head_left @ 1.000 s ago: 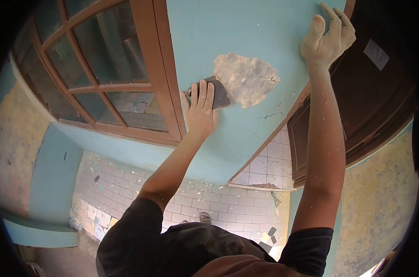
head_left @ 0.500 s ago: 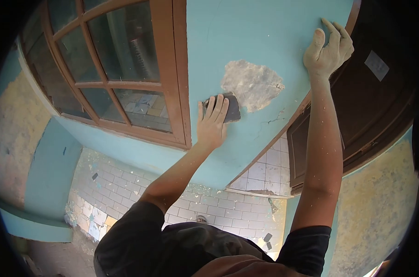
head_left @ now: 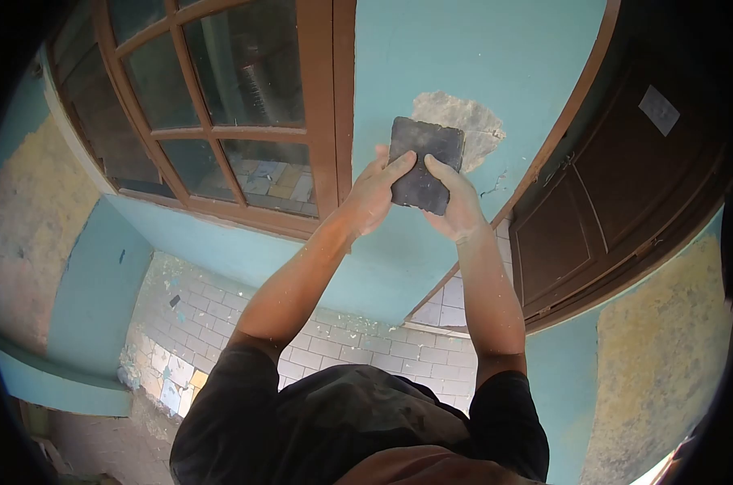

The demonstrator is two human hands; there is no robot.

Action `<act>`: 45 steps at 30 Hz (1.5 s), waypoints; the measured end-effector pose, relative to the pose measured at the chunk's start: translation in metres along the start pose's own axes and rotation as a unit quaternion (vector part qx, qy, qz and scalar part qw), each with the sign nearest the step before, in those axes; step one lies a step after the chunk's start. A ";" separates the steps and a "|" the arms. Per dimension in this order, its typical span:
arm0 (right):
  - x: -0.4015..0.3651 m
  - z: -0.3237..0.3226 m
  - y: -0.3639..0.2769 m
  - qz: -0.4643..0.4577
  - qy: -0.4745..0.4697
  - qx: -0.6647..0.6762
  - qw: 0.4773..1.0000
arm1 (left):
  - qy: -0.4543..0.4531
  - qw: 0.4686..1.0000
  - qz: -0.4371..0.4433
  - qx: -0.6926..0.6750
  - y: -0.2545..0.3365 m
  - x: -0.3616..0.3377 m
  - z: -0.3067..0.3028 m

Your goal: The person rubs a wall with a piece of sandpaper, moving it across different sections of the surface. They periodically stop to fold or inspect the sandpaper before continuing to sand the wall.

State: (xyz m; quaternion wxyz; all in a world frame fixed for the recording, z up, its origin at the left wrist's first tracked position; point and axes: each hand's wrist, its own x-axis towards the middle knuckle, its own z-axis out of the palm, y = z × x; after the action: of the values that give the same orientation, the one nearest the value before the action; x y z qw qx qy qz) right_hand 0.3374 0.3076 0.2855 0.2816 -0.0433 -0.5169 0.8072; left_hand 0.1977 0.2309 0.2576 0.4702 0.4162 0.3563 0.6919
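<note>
Window frame (head_left: pixel 322 121) stands just left of the grip, glass panes close by. Left hand (head_left: pixel 372 196) pinches the sanding sheet (head_left: pixel 424 162) at its lower left edge and right hand (head_left: pixel 457 204) at its lower right. Both grips are closed on it, and the sheet is raised in front of the bare plaster patch (head_left: pixel 467 121). Contact with the wall (head_left: pixel 479 48) cannot be told. Risks, as judged: the fingertip-only hold may let the sheet slip and drop, and cracked paint right of the grip may flake down toward the face.
</note>
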 end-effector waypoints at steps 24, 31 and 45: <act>0.128 -0.014 0.005 -0.457 0.110 -0.846 0.252 | 0.128 0.454 0.501 0.726 0.053 0.117 -0.167; 0.215 0.112 -0.192 -0.474 0.394 -0.758 0.212 | 0.146 0.480 0.542 0.674 0.038 0.126 -0.167; 0.209 0.088 -0.142 -0.527 0.326 -0.760 0.197 | 0.167 0.450 0.560 0.675 0.029 0.124 -0.172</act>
State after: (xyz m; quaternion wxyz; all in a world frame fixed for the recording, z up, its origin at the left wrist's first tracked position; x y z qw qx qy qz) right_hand 0.1890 0.3843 0.4947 0.6165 -0.2134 -0.6461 -0.3961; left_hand 0.0043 0.3219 0.2441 -0.5161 0.5891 0.4732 0.4034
